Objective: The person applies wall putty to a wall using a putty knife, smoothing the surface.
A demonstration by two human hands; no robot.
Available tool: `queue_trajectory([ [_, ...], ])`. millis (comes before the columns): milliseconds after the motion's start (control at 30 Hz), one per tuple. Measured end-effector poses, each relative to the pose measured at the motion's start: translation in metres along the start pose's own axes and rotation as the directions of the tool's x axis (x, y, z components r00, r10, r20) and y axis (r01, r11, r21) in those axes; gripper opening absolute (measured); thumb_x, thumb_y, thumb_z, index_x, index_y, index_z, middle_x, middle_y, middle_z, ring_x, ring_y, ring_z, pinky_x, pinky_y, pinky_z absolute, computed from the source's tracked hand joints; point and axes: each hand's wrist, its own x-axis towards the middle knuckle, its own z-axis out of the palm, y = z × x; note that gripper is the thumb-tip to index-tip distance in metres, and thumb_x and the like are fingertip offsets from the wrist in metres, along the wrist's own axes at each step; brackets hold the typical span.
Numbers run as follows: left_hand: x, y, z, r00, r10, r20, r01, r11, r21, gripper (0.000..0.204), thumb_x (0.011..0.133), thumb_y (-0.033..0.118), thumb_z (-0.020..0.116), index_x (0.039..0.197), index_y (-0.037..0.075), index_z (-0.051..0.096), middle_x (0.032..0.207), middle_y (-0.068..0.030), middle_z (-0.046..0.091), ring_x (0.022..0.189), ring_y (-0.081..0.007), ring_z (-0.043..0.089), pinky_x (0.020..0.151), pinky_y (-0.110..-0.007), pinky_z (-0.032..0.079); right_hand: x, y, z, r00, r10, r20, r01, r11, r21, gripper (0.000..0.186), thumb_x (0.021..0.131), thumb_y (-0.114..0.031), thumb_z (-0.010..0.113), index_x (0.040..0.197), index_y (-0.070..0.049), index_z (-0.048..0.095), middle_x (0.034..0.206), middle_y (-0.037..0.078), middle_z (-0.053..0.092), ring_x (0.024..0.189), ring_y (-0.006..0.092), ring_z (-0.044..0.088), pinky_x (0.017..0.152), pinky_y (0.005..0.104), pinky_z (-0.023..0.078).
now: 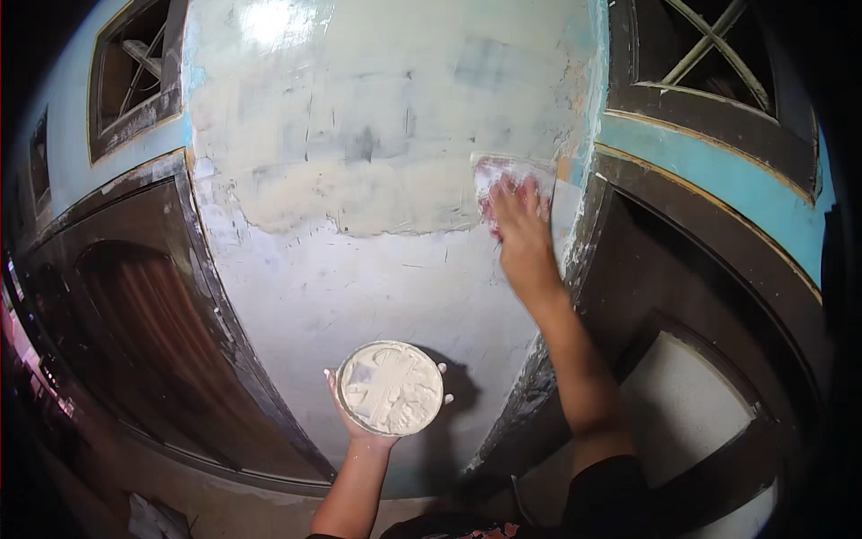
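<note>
My left hand (369, 437) holds a round tub (340, 401) from below, its fingertips showing at both sides. Cream-coloured putty (395, 386) fills the tub, with streaks and ridges on its surface. Higher up and to the right, my right hand (525, 229) grips a flat, pale spreader (492, 171) with reddish smears. The fingers press over the spreader against the wall (359, 287), close to its right edge. Cream putty coats the wall's upper part and ends in a ragged lower border; the part below is pale grey.
A dark wooden door (126, 296) stands left of the wall, with another dark door (664, 269) at the right. Windows with crossed bars, a left window (135, 67) and a right window (709, 45), sit above. Light blue paint (700, 171) borders the right door frame.
</note>
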Motion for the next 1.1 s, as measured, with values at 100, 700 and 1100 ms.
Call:
queue_trajectory([
  [100, 0.002, -0.003, 0.004, 1.000, 0.005, -0.001, -0.005, 0.999, -0.033, 0.108, 0.078, 0.093, 0.042, 0.155, 0.017, 0.040, 0.158, -0.0240, 0.037, 0.141, -0.0616, 0.032, 0.104, -0.085, 0.028, -0.020, -0.011, -0.014, 0.997, -0.002, 0.075, 0.000, 1.000, 0.031, 0.059, 0.085, 0.013, 0.054, 0.143, 0.001, 0.055, 0.151, 0.020, 0.052, 0.146, 0.0492, 0.037, 0.120, 0.0577, 0.028],
  [700, -0.003, -0.002, 0.017, 0.999, 0.023, -0.043, -0.026, 0.997, -0.069, 0.108, 0.080, 0.094, 0.038, 0.156, 0.017, 0.039, 0.159, -0.0238, 0.035, 0.141, -0.0623, 0.031, 0.104, -0.086, 0.026, -0.035, -0.020, -0.017, 0.992, 0.054, 0.118, -0.058, 0.998, 0.037, 0.055, 0.087, 0.008, 0.054, 0.141, -0.002, 0.057, 0.151, 0.013, 0.054, 0.146, 0.0445, 0.039, 0.119, 0.0555, 0.030],
  [1100, -0.008, 0.002, -0.005, 0.951, 0.260, -0.168, -0.276, 0.958, -0.079, 0.089, 0.096, 0.078, 0.033, 0.145, 0.005, 0.052, 0.144, -0.0209, 0.056, 0.128, -0.0411, 0.056, 0.110, -0.056, 0.045, -0.070, -0.098, -0.081, 0.823, -0.437, 0.363, -0.016, 0.621, 0.783, 0.044, 0.082, 0.003, 0.062, 0.124, -0.008, 0.070, 0.129, 0.008, 0.069, 0.127, 0.0271, 0.062, 0.107, 0.0442, 0.048],
])
